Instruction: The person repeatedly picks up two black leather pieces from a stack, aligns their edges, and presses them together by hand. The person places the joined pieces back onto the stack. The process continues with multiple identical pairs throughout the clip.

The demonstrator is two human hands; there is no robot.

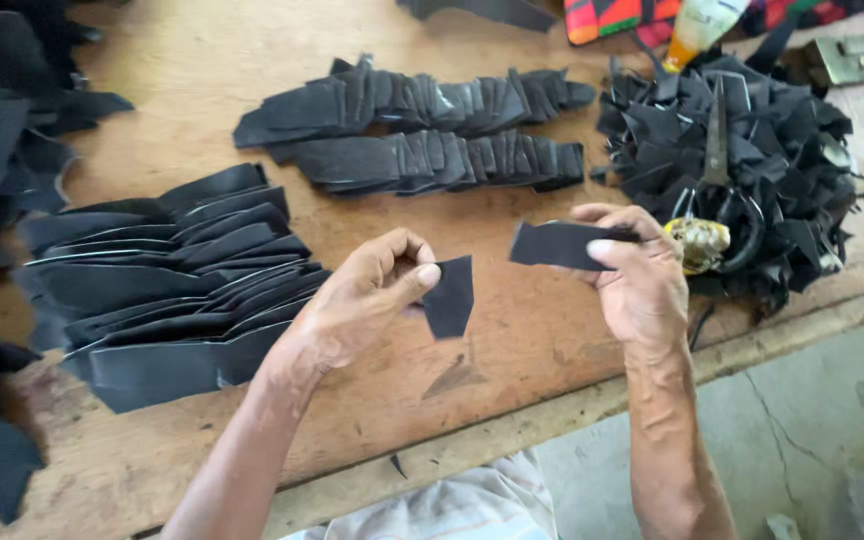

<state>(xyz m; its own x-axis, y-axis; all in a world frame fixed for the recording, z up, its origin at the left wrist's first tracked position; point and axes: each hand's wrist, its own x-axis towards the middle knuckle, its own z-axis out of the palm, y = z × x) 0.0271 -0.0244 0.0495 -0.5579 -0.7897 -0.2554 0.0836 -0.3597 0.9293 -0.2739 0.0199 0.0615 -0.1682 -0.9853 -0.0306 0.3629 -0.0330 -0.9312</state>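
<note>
My left hand [362,300] pinches a small black cut piece [450,297] between thumb and fingers, above the wooden worktable [512,340]. My right hand [637,275] grips a longer black strip [557,244] held flat, its end pointing left. The two pieces are apart, a short gap between them. Both hands hover over the table's front middle. A heap of black scraps [752,170] lies just behind my right hand, with scissors [717,170] resting on top.
Two rows of overlapped black pieces [422,130] lie at the back centre. A fan of long black strips [172,280] sits at left, more black material [2,130] at far left. A glue bottle [697,25] and colourful cloth [612,15] are at the back. Concrete floor [802,430] lies right.
</note>
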